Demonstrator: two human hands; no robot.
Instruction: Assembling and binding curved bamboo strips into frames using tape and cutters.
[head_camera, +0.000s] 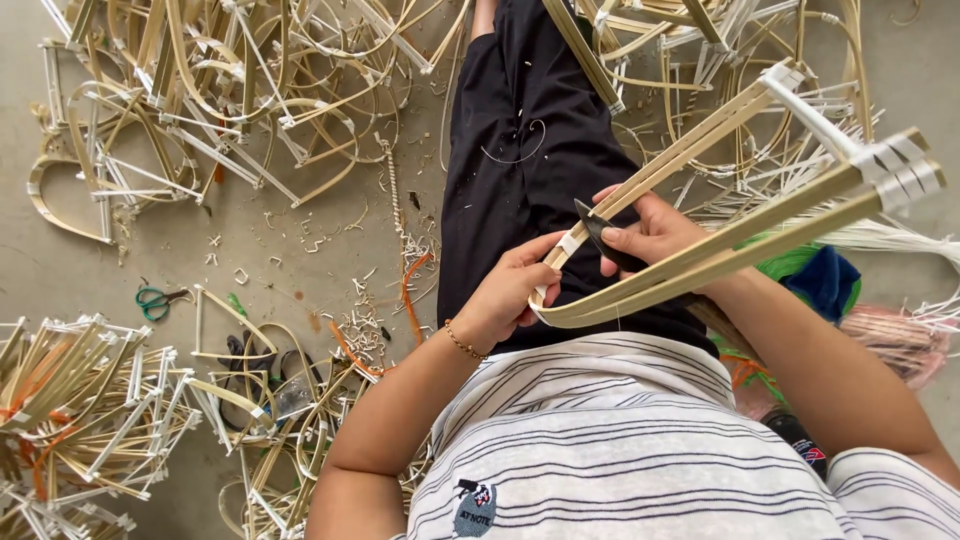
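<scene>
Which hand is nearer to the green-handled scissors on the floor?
Left. The left hand grips the bent bamboo frame, on the same side as the scissors; the right hand, with the knife, is farther.

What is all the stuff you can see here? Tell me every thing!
bent cane frame: one, pale yellow, held over the lap
knife: one, dark blade, against the frame
scissors: one pair, green handles, on the floor at left
cane frame piles: many, pale with white tape, across the floor
bundled frames: one stack, tied orange, lower left
shavings: many, pale, on the floor
blue cloth: one, at right
bracelet: one, gold, left wrist
left hand: grips the frame's bend
right hand: holds the knife
</scene>
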